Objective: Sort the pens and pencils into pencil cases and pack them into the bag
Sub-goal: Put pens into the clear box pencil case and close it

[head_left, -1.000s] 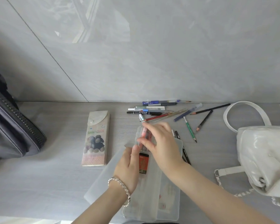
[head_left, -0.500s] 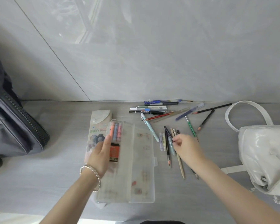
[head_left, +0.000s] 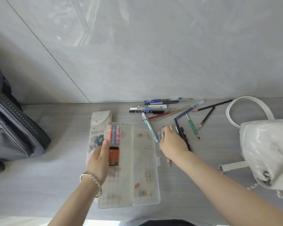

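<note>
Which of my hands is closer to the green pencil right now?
Right. The right hand sits among the loose pens just beside the green pencil; the left hand rests on the clear pencil case, on the far side from it.

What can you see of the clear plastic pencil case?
The clear plastic pencil case lies open flat on the grey table, lid folded out to the right with a latch tab on its outer edge. The left half holds three short markers and an orange box marked 2B. The left hand rests on its left edge, and it overlaps the printed case.
</note>
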Available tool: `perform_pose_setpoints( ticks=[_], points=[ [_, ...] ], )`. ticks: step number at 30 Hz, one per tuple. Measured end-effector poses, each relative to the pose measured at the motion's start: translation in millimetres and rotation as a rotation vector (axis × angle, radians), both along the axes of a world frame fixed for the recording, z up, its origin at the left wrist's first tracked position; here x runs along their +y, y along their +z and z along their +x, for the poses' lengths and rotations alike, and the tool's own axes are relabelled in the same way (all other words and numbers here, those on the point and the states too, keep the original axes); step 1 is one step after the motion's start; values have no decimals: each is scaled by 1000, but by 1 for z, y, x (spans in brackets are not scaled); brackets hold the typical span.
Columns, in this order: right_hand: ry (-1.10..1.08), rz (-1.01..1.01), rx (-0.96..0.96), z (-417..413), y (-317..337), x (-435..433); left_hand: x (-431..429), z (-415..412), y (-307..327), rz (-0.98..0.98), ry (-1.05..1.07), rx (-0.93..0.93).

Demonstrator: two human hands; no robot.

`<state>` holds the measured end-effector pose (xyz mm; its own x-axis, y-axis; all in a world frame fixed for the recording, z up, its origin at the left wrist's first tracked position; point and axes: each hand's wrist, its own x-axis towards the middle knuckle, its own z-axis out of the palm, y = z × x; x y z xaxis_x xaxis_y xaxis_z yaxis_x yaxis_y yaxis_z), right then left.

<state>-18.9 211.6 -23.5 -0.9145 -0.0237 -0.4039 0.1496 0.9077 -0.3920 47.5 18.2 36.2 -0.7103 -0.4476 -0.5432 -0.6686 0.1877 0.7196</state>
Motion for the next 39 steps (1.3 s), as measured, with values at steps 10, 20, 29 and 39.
perform_pose_setpoints(
  ticks=[10,20,29,39],
  points=[
    [60,309,-54,-14,-27,-18,8,4,1,36,7,-23],
    [-25,-281,104,4,38,6,16,5,-2,88,190,26],
    [395,-296,344,77,75,-29,59,-8,6,51,160,94],
    [269,-155,445,87,70,-26,75,-13,20,21,148,155]
  ],
)
